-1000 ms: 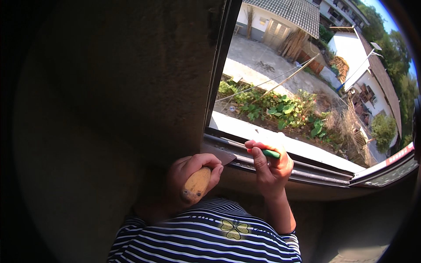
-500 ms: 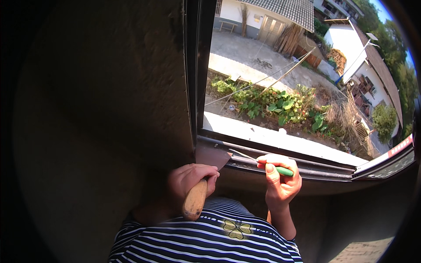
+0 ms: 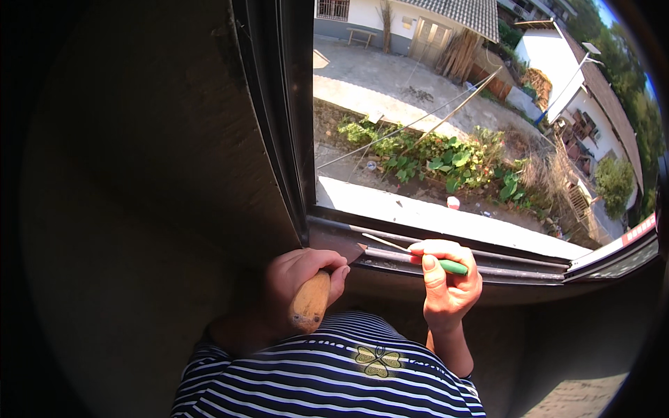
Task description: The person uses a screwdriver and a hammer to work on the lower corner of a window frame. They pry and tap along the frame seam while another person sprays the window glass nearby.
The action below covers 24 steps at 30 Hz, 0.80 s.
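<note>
My left hand (image 3: pixel 291 277) is closed round a putty knife (image 3: pixel 310 303) with a worn wooden handle. Its wide, flat blade reaches forward into the left corner of the dark window track (image 3: pixel 509 270), and part of it is hidden by the hand. Farther right, my right hand (image 3: pixel 451 289) grips a green-handled screwdriver (image 3: pixel 454 267) between thumb and fingers. The thin metal shaft points left along the track rails, its tip close to the blade's corner. Whether the tip touches the track I cannot tell.
A dark upright window frame (image 3: pixel 279 104) and a shaded wall (image 3: pixel 153 160) stand on the left. Beyond the track lies a bright outer ledge (image 3: pixel 418 212), with plants (image 3: pixel 446 164) and a concrete yard outside. A red-and-white strip (image 3: pixel 637 228) marks the sash at right.
The view has shifted slightly, showing more of the frame at left. My left hand and the putty knife have moved a little up and forward; the right hand has barely moved.
</note>
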Motion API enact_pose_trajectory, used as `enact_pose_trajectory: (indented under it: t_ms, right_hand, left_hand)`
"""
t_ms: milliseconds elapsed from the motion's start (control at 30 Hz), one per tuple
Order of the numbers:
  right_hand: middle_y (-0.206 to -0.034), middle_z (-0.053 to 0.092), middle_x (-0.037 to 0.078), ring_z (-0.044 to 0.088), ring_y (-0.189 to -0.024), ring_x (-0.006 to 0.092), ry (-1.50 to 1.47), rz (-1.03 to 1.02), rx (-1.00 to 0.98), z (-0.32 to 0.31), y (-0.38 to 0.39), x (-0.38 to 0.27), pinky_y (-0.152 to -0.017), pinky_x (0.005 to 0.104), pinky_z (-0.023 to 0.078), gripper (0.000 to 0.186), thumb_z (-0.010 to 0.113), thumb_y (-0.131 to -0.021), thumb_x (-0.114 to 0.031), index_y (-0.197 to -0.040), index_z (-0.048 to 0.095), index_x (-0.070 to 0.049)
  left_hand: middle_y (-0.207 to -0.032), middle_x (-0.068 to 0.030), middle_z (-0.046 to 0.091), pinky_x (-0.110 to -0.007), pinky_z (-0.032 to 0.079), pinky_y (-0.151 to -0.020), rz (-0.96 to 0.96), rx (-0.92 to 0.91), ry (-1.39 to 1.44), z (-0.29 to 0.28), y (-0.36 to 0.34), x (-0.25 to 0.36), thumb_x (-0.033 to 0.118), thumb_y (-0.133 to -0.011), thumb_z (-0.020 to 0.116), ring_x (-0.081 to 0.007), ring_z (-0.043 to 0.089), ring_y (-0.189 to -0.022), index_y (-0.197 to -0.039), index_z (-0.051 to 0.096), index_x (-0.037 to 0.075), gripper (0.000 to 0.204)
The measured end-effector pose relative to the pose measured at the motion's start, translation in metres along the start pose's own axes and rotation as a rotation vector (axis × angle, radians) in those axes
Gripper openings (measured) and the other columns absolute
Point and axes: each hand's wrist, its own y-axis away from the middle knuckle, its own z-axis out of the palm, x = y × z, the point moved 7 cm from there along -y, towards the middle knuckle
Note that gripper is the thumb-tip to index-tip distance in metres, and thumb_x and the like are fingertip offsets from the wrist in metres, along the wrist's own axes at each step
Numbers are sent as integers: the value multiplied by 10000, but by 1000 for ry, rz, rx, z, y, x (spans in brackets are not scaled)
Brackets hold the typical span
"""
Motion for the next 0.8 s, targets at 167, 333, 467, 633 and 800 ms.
enact_pose_trajectory:
  t_ms: [167, 333, 467, 633, 800]
  right_hand:
    - [-919, 694, 137, 656, -783, 162, -7, 31, 3, -3, 2, 6, -717, 254, 525, 86, 640, -882, 2, -965, 625, 23]
    - [-924, 696, 140, 668, -801, 184, 28, 54, -9, 2, 8, 17, -728, 259, 528, 94, 646, -878, 8, -968, 625, 25]
    - [-979, 689, 160, 663, -857, 179, 127, 4, -128, 12, 16, 21, -791, 273, 533, 135, 657, -894, -9, -1014, 607, 30]
    - [-1003, 692, 167, 670, -881, 209, 183, -85, -131, 9, 27, 25, -813, 289, 526, 165, 683, -872, -1, -1022, 618, 22]
    - [-1055, 677, 177, 661, -949, 206, -46, 73, -123, 7, 32, 47, -869, 300, 527, 144, 622, -896, 52, -1035, 601, 23]
  left_hand:
    - [-844, -98, 690, -294, 566, -680, 43, 40, -11, 1, 11, -6, -13, -769, 708, -214, 693, -721, -910, 623, 31, 171]
    - [-883, -107, 699, -294, 585, -716, 174, 87, -32, 7, 25, -9, -24, -754, 708, -216, 709, -787, -935, 624, 32, 207]
    - [-897, -114, 702, -290, 594, -710, 256, 117, -62, 14, 33, -11, -27, -758, 707, -223, 716, -817, -962, 622, 24, 227]
    - [-891, -111, 699, -304, 598, -719, 305, 132, -90, 18, 40, -11, -30, -745, 709, -230, 718, -833, -962, 621, 22, 240]
    - [-891, -109, 699, -309, 599, -720, 315, 149, -56, 21, 43, -13, -39, -731, 709, -240, 719, -839, -963, 622, 20, 255]
